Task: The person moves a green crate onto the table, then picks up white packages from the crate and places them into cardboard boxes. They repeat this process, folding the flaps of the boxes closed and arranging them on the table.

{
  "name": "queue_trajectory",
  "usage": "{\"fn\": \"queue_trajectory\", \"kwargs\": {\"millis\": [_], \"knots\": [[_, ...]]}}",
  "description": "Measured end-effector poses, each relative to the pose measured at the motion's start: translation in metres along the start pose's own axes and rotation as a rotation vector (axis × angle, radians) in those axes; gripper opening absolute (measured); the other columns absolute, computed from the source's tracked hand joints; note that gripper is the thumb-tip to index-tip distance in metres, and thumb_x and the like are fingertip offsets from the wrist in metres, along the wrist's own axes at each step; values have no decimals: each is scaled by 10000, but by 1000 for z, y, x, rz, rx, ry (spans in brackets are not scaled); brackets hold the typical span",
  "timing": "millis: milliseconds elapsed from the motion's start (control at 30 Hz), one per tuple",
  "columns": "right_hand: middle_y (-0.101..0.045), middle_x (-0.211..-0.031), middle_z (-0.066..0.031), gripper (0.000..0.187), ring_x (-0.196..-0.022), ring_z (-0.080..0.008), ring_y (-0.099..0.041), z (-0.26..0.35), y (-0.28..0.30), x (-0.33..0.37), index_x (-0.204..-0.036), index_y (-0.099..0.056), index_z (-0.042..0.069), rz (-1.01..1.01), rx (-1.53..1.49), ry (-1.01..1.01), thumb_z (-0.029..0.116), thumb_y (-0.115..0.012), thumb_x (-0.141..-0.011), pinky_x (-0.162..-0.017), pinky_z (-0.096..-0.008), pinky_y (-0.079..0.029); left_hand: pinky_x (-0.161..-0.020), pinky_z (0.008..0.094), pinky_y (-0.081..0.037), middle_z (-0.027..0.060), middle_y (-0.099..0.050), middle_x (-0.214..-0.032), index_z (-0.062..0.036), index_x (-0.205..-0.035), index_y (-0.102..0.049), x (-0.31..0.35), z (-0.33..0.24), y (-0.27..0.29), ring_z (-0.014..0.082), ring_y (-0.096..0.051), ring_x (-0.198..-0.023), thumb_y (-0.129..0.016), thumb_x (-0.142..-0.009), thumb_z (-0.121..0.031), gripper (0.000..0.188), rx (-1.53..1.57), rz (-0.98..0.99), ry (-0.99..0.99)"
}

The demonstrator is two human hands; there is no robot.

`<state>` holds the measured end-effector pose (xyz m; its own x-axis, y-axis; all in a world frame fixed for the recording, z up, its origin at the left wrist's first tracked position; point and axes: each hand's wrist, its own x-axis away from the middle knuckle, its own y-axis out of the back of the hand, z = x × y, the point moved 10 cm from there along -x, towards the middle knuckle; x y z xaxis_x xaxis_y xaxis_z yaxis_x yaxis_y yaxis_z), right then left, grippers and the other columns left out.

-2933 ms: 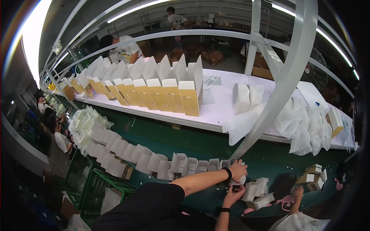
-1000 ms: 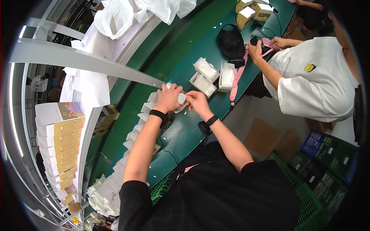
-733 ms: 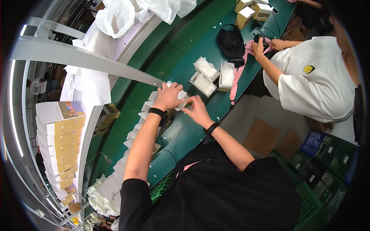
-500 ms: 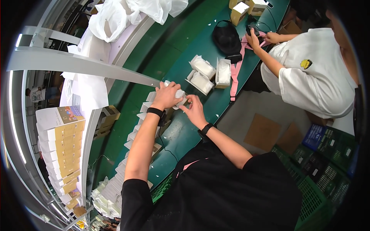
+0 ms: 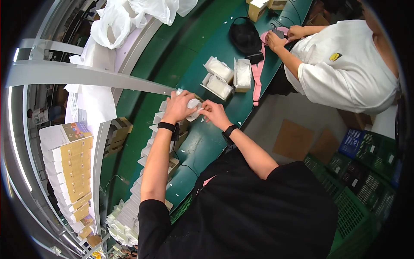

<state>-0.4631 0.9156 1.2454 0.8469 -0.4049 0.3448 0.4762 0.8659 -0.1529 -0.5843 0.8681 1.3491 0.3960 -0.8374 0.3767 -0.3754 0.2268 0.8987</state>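
At the far end of a row of open white-lined boxes (image 5: pixel 145 152), a small box with a white wrapped packet (image 5: pixel 193 104) in it lies under my hands. My left hand (image 5: pixel 177 108) is closed over its left side, fingers bent round it. From the right, my right hand (image 5: pixel 215 115) pinches the box's white flap between thumb and fingertips. The box's lower part and the left fingertips are partly hidden. Just beyond, three open boxes with white wrapped contents (image 5: pixel 220 86) stand together on the green table (image 5: pixel 202 142).
A grey metal beam (image 5: pixel 95 75) crosses just left of my hands. Stacked tan boxes (image 5: pixel 77 172) fill the left shelf. A black cap (image 5: pixel 245 36) and pink strap (image 5: pixel 257 82) lie near a person in a white shirt (image 5: pixel 345 69). Green crates (image 5: pixel 349 216) stand lower right.
My view has shifted slightly. My right fingers have closed in on the flap, while my left hand stays on the box. The other person's hands have moved together over a dark object.
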Motion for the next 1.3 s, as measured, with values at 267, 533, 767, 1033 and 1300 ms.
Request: {"fn": "queue_trajectory", "kwargs": {"millis": [267, 533, 767, 1033, 1300], "knots": [[-724, -807, -73, 237, -683, -112, -684, -4, -3, 4, -1072, -668, -4, 134, -173, -125, 136, -781, -919, -567, -287, -601, -853, 576, -504, -7, -677, -1210, -163, -1107, -721, 3, 1, -8, 407, -555, -1113, -812, -774, -384, 410, 26, -69, -17], [-753, -855, -121, 317, -738, -129, -714, 7, 8, 4, -1048, -690, -40, 205, 102, -26, 193, -824, -880, -599, -301, -597, -882, 576, -492, -17, -680, -1223, -180, -1138, -732, -4, -3, -7, 397, -553, -1136, -817, -775, -372, 419, 43, -70, -13], [-767, -888, -117, 302, -779, -134, -717, 0, 3, -6, -1022, -690, -19, 243, -7, 39, 211, -828, -885, -656, -304, -610, -868, 551, -503, -12, -679, -1234, -154, -1107, -737, -7, -4, -11, 398, -560, -1109, -817, -785, -357, 389, 68, -140, -103], [-759, -856, -115, 321, -758, -151, -719, 3, 14, 8, -1052, -663, -20, 259, -77, 77, 220, -812, -899, -677, -317, -608, -940, 551, -518, 74, -668, -1200, -94, -1171, -677, 11, -38, 0, 404, -550, -1223, -807, -804, -320, 450, -341, -272, -114], [-748, -822, -118, 310, -730, -170, -721, 10, 17, -7, -1014, -653, -19, 242, 147, 106, 223, -805, -893, -699, -317, -578, -1003, 490, -522, 227, -707, -1126, 12, -1186, -651, 17, -20, -16, 412, -698, -1005, -678, -914, -259, 384, -66, 18, 83]]}}
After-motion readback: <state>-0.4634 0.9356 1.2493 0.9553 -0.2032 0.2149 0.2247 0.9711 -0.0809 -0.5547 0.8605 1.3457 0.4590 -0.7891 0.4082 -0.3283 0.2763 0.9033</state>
